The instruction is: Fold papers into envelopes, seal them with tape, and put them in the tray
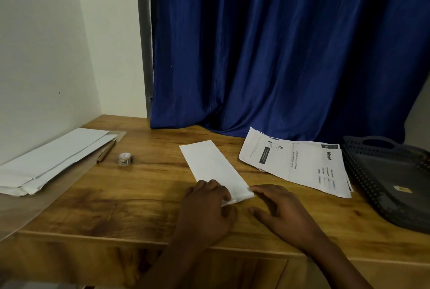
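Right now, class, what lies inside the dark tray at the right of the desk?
Inside the dark tray only a small yellowish scrap shows on its floor; no envelope lies there. The tray's right part runs out of the picture, so that part cannot be seen.

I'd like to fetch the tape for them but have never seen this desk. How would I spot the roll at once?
Start at the blue curtain behind the wooden desk and look down to its left end. The tape roll sits alone on bare wood there, between the pencil beside the envelope stack and the folded white paper. It is the only small round thing among flat sheets.
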`<state>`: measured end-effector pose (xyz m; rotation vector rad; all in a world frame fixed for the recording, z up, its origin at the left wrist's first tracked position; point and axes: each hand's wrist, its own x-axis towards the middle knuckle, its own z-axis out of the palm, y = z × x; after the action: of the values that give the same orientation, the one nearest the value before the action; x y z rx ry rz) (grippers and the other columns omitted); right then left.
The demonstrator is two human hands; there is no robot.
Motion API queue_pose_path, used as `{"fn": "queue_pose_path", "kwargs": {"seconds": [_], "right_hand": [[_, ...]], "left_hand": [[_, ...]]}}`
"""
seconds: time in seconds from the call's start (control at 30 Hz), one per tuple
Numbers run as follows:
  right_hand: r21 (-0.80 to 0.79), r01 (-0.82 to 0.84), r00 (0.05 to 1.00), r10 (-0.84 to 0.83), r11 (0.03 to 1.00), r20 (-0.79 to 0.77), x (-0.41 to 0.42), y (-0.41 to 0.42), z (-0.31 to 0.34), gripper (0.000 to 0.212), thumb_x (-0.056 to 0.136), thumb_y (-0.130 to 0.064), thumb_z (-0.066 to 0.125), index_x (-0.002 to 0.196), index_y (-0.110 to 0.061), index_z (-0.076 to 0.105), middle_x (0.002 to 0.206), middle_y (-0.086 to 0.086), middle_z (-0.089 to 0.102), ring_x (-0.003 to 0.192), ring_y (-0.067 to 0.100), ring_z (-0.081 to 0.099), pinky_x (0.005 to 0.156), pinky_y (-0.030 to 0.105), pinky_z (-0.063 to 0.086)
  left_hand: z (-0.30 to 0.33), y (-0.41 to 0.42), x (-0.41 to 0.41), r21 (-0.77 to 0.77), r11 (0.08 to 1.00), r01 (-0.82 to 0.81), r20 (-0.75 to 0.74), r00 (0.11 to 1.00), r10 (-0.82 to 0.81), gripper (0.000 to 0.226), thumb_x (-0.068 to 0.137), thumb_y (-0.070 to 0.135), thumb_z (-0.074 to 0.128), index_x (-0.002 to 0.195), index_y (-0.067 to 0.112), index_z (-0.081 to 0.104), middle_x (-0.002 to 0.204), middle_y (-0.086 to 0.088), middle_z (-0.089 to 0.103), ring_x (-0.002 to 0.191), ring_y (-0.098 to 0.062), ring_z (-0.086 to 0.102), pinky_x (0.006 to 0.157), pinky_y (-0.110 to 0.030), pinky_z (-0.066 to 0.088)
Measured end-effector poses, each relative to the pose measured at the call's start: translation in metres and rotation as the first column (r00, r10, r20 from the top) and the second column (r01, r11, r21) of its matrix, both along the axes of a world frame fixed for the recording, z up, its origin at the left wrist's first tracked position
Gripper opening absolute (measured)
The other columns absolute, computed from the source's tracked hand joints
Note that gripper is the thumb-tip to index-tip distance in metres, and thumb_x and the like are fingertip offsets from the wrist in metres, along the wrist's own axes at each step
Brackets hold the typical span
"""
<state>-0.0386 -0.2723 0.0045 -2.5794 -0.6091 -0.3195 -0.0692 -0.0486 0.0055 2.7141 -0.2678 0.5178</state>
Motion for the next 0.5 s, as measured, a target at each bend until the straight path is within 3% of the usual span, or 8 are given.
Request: {"fn": "queue_pose_path", "kwargs": {"seconds": [0.2,0.33,0.5], "right_hand": [[0.038,-0.02,1.0,0.021,0.999,-0.022,-0.008,0.0,0.001,0.049,0.088,-0.065,0.057,0.134,-0.052,0.05,0.132,-0.032,0.054,0.12,-0.008,0.046,0.103,0.03,0.046],[0.177,0.016,0.998,-0.006,0.984,-0.058,-0.018,0.006,-0.002,0.044,0.086,-0.063,0.061,0.128,-0.051,0.056,0.122,-0.042,0.051,0.115,-0.016,0.046,0.097,0.022,0.048],[0.314,0.02,1.0,-0.014,0.949,-0.022,-0.025,0.037,-0.001,0.033,0.088,-0.048,0.067,0.121,-0.046,0.063,0.124,-0.031,0.058,0.112,-0.008,0.054,0.094,0.028,0.054]], "left_hand": [[-0.001,0.012,-0.003,-0.174,0.985,0.02,-0.001,1.0,-0.021,0.017,0.091,0.047,0.064,0.1,0.034,0.071,0.105,0.019,0.064,0.1,-0.002,0.051,0.089,-0.021,0.045],[-0.006,0.035,-0.013,-0.318,0.948,0.022,-0.088,0.995,-0.053,0.005,0.088,0.04,0.072,0.09,0.036,0.069,0.097,0.022,0.063,0.097,-0.001,0.056,0.082,-0.018,0.046],[-0.009,0.045,-0.017,-0.346,0.938,0.033,-0.073,0.995,-0.062,0.023,0.085,0.033,0.078,0.104,0.039,0.066,0.106,0.022,0.063,0.099,0.004,0.056,0.083,-0.007,0.041]]}}
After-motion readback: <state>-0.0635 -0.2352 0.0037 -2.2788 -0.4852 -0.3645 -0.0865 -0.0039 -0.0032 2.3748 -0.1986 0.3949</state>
